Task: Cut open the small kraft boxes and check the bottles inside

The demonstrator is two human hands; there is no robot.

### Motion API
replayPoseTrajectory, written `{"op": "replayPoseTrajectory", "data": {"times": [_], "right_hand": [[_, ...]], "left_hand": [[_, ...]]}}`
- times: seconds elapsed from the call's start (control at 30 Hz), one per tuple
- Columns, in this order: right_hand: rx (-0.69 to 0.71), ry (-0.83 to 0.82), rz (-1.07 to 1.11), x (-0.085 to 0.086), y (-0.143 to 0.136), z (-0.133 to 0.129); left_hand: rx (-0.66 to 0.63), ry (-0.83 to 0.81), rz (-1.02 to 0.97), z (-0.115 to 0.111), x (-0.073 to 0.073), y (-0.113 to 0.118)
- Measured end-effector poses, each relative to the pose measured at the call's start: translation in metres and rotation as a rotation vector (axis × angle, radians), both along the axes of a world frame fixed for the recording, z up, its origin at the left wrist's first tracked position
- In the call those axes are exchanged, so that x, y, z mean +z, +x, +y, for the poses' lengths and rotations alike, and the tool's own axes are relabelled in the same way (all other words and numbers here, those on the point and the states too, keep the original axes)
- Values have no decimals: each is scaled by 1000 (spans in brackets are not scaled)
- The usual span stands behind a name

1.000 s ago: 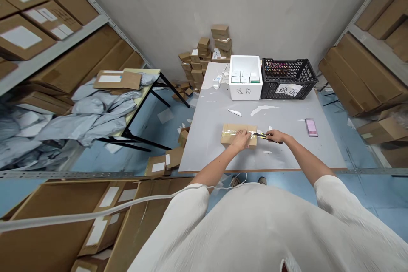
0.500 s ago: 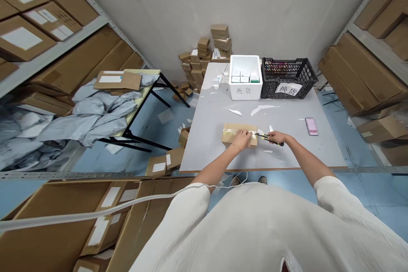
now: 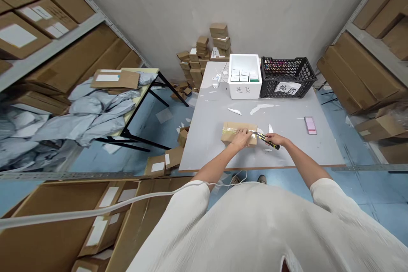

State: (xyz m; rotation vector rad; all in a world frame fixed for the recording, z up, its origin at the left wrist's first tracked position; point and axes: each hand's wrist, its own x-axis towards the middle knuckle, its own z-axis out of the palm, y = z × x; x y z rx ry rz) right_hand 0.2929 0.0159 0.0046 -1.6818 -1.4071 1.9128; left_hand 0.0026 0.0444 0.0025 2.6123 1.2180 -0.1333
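Note:
A small taped cardboard box (image 3: 230, 136) lies on the grey table near its front edge. My left hand (image 3: 242, 138) grips the box's right part, fingers curled on the shiny tape on top. In my right hand (image 3: 275, 138) is a black and yellow utility knife (image 3: 263, 137), held closed-fingered. Its tip points left and meets the tape at the box's right end, close to my left fingers. The knife's rear end slants down to the right. Torn white paper scraps (image 3: 263, 108) lie behind and beside the box.
At the table's back stand a white foam box (image 3: 245, 93) with small cartons and a black plastic crate (image 3: 288, 93). A phone (image 3: 310, 125) lies at right. Grey parcels (image 3: 95, 112) cover a side table at left. A white cable (image 3: 153, 197) crosses in front of me.
The utility knife's handle has swung, its rear end now lower and further left. My right hand has shifted slightly left. My left hand stays on the box.

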Motion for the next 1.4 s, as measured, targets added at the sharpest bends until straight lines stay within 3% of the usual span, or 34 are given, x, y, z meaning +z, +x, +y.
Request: {"op": "replayPoseTrajectory", "data": {"times": [0.2,0.33,0.47,0.7,0.9,1.1,1.23,1.4], "right_hand": [[47,-3,2,-9,13,-6],[43,79,-21,-13,-7,-3],[29,100,-36,-1,-17,0],[-131,149,-102,13,19,-7],[-52,358,-224,18,12,-17],[172,646,-457,28,-1,-29],[231,705,-575,22,-3,-30],[200,708,-574,12,-6,-31]], "left_hand": [[1,8,-18,-2,1,0],[-10,42,-4,0,4,2],[0,37,-18,2,4,3],[167,17,-218,11,5,1],[253,47,-197,27,1,5],[186,-12,-115,34,-2,6],[192,-25,-83,37,1,10],[181,38,-117,28,-2,11]]}}
